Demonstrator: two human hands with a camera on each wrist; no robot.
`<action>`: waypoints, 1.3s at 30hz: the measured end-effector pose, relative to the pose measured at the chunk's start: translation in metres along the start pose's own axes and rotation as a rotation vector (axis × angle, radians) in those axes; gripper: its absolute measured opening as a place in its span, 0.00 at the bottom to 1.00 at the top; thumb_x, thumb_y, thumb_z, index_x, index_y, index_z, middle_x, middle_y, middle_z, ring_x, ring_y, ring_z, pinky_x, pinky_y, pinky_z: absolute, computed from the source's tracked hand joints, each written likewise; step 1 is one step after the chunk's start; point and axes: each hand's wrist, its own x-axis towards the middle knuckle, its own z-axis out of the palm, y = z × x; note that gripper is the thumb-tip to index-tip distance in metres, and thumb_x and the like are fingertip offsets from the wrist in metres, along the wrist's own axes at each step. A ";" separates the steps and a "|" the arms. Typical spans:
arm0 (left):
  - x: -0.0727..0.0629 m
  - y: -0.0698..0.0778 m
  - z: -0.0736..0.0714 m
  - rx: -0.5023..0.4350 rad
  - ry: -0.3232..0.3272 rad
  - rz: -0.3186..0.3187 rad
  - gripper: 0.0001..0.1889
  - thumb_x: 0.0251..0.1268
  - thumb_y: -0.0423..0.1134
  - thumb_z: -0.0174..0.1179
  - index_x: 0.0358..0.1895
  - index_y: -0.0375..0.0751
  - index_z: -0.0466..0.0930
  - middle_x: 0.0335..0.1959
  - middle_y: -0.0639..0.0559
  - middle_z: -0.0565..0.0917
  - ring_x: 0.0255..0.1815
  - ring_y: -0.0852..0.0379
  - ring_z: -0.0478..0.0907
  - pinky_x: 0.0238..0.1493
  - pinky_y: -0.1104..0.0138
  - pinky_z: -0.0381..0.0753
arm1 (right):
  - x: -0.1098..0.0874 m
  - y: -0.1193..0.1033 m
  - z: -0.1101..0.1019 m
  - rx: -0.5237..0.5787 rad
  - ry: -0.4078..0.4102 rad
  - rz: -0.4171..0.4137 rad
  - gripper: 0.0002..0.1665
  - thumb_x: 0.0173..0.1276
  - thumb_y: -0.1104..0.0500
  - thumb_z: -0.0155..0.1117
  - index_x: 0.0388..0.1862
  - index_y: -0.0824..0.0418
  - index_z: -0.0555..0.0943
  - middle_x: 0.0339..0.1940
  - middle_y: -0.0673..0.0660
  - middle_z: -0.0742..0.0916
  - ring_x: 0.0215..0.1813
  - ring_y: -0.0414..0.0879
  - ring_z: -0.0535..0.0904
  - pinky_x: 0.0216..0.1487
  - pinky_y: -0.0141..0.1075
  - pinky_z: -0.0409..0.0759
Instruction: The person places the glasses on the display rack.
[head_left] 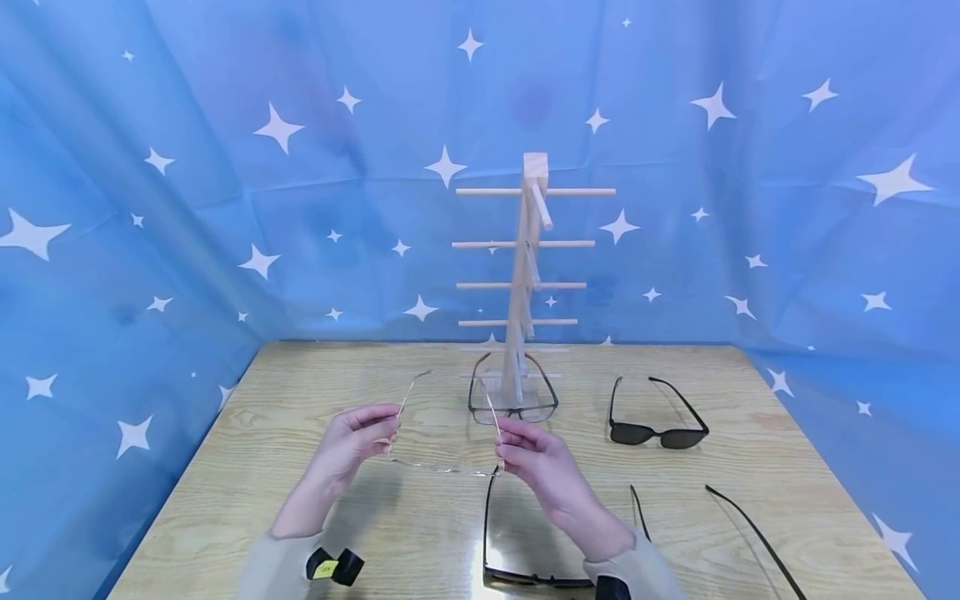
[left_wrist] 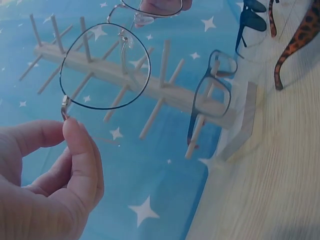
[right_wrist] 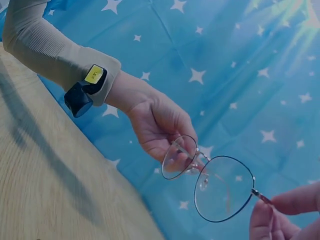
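Observation:
Both hands hold a pair of thin metal-rimmed round eyeglasses point(head_left: 442, 468) in the air over the table, temples pointing away from me. My left hand point(head_left: 352, 450) pinches one temple near its hinge between thumb and fingers. At the other hinge, my right hand point(head_left: 551, 475) pinches the opposite temple. Clear lenses and nose pads show in the right wrist view, where the rim point(right_wrist: 223, 221) faces the camera. Beyond the hands stands a wooden peg rack point(head_left: 521, 275); dark-framed eyeglasses point(head_left: 514, 412) sit low on it.
Black sunglasses point(head_left: 633, 434) lie open at the right of the table point(head_left: 240, 467). Dark-framed glasses point(head_left: 536, 579) lie below my right forearm, partly covered by it. A tortoiseshell temple point(left_wrist: 295, 45) shows in the left wrist view. A blue star-patterned cloth point(head_left: 360, 200) hangs behind.

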 end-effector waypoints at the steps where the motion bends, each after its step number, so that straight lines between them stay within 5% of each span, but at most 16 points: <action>1: 0.001 0.000 0.002 -0.001 -0.006 0.001 0.13 0.59 0.24 0.58 0.47 0.27 0.79 0.31 0.53 0.83 0.29 0.61 0.79 0.30 0.73 0.81 | -0.001 -0.001 -0.002 0.000 -0.001 -0.001 0.26 0.61 0.75 0.55 0.60 0.77 0.68 0.37 0.51 0.80 0.41 0.41 0.78 0.43 0.30 0.79; 9: 0.006 -0.002 0.020 -0.023 -0.050 0.004 0.10 0.59 0.24 0.58 0.40 0.40 0.84 0.32 0.52 0.82 0.29 0.61 0.78 0.30 0.73 0.81 | -0.011 -0.007 -0.019 0.004 -0.001 -0.019 0.23 0.61 0.75 0.55 0.56 0.70 0.73 0.39 0.51 0.80 0.42 0.41 0.77 0.44 0.30 0.78; 16: 0.012 -0.005 0.034 -0.025 -0.069 -0.011 0.16 0.59 0.24 0.57 0.51 0.21 0.75 0.31 0.53 0.81 0.28 0.61 0.78 0.29 0.73 0.81 | -0.016 -0.013 -0.032 0.005 0.026 -0.023 0.25 0.60 0.75 0.55 0.58 0.70 0.72 0.38 0.51 0.80 0.43 0.43 0.76 0.44 0.29 0.78; 24: 0.019 -0.010 0.050 -0.016 -0.088 -0.026 0.16 0.60 0.26 0.58 0.51 0.20 0.75 0.31 0.53 0.82 0.29 0.61 0.78 0.31 0.72 0.82 | -0.016 -0.017 -0.047 0.001 0.080 -0.056 0.22 0.61 0.76 0.53 0.56 0.70 0.74 0.38 0.51 0.80 0.40 0.40 0.76 0.41 0.27 0.79; 32: 0.031 -0.011 0.069 -0.046 -0.023 -0.024 0.13 0.60 0.24 0.57 0.48 0.23 0.77 0.31 0.50 0.80 0.28 0.59 0.77 0.30 0.73 0.81 | -0.005 -0.025 -0.062 0.011 0.124 -0.086 0.19 0.62 0.75 0.53 0.47 0.59 0.78 0.35 0.49 0.80 0.39 0.38 0.78 0.42 0.26 0.79; 39: 0.042 -0.010 0.080 -0.088 0.022 -0.033 0.17 0.59 0.24 0.57 0.52 0.19 0.73 0.30 0.52 0.80 0.28 0.60 0.77 0.29 0.73 0.81 | 0.011 -0.036 -0.073 0.010 0.137 -0.051 0.22 0.65 0.74 0.52 0.59 0.70 0.70 0.35 0.48 0.80 0.40 0.37 0.78 0.45 0.26 0.79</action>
